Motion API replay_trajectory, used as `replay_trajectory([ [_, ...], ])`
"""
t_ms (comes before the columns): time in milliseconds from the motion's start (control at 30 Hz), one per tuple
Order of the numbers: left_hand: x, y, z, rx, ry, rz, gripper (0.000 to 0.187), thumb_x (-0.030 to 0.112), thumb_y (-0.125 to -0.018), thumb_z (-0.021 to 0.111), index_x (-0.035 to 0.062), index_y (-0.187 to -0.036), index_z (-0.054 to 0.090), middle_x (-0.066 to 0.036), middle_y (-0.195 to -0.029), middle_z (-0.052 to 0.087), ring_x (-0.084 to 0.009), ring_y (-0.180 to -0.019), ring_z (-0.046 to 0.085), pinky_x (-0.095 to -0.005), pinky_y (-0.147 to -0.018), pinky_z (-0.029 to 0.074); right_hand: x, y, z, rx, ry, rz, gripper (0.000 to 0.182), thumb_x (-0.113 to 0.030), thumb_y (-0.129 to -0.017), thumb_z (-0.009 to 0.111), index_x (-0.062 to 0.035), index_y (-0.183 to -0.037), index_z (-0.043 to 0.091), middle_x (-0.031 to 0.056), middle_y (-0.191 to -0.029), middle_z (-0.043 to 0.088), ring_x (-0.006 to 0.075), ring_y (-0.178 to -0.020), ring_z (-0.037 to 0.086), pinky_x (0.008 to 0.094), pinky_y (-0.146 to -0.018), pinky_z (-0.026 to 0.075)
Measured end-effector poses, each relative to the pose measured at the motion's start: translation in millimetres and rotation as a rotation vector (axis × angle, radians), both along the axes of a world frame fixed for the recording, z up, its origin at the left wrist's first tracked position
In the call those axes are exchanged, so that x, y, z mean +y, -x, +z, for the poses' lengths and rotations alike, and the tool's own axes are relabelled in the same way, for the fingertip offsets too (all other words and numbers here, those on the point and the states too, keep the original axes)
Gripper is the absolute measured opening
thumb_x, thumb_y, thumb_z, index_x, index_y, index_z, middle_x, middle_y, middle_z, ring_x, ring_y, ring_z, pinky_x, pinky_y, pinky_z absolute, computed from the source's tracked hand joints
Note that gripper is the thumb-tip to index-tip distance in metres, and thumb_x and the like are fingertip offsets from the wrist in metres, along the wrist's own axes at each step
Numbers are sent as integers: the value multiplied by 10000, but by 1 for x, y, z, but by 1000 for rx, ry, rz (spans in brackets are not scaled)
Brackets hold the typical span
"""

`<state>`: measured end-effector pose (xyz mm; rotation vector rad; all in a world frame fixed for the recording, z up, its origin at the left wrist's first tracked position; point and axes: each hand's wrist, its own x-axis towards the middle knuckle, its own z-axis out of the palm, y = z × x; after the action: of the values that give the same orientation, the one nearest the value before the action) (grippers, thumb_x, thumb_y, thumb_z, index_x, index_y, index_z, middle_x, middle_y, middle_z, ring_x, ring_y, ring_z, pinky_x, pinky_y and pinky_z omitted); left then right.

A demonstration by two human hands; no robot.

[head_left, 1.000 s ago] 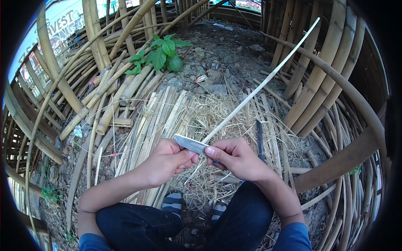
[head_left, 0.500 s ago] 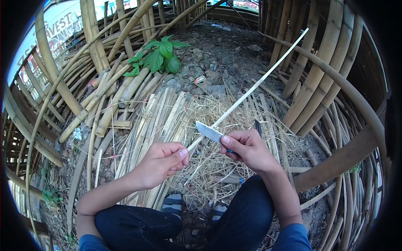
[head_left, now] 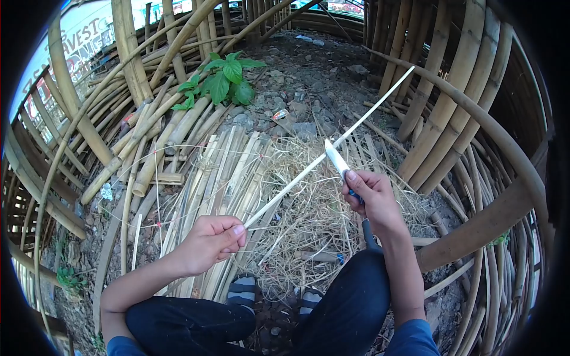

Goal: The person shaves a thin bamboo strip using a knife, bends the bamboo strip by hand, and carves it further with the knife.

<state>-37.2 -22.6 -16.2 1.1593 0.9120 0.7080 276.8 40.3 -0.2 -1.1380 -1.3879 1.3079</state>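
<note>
My left hand [head_left: 208,240] pinches the near end of a long thin pale bamboo strip [head_left: 297,175] that runs up and to the right, its far tip near the upright poles. My right hand [head_left: 371,199] grips a knife with a blue handle. The knife blade [head_left: 336,159] points up and left and rests against the strip about halfway along it. Both hands are above a heap of dry shavings [head_left: 309,219] in front of my knees.
Flat split bamboo slats [head_left: 225,172] lie in a bundle left of the shavings. Thick bamboo poles [head_left: 451,107] lean at the right and round poles [head_left: 148,136] pile at the left. A green plant [head_left: 225,77] grows beyond, on stony ground [head_left: 309,77].
My right hand has slid the knife up and to the right along the strip, away from my left hand. My left hand has drawn back and down, still holding the strip's end.
</note>
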Motion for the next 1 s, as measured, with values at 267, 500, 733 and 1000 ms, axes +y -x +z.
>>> replay_trajectory([
  [267, 4, -7, 0, 14, 81, -27, 262, 166, -1028, 428, 10, -860, 554, 35, -636, 406, -34, -532, 305, -192, -465, 258, -7, 27, -3, -112, 22, 238, 349, -290, -984, 552, -24, -777, 644, -39, -562, 490, 30, -506, 399, 213, -470, 303],
  [500, 8, -24, 3, -50, 87, -130, 273, 191, -1029, 435, 10, -859, 547, 44, -620, 384, -27, -504, 289, -199, -453, 237, -22, 57, -3, -128, 8, 454, 364, -303, -971, 576, -9, -779, 676, -39, -550, 497, 32, -483, 403, 225, -443, 308],
  [733, 7, -21, 5, -73, 71, -165, 286, 202, -1032, 430, 8, -852, 539, 44, -614, 375, -25, -495, 283, -199, -449, 229, -24, 50, -3, -162, -12, 416, 346, -293, -965, 588, -7, -795, 684, -40, -551, 496, 30, -486, 402, 222, -446, 305],
  [1000, 3, -4, 5, -63, 88, -105, 288, 190, -1034, 416, 11, -841, 533, 47, -608, 362, -24, -493, 275, -193, -447, 219, -13, 22, 1, -65, 10, 210, 328, -274, -966, 588, -7, -793, 668, -46, -556, 477, 34, -506, 385, 221, -470, 283],
])
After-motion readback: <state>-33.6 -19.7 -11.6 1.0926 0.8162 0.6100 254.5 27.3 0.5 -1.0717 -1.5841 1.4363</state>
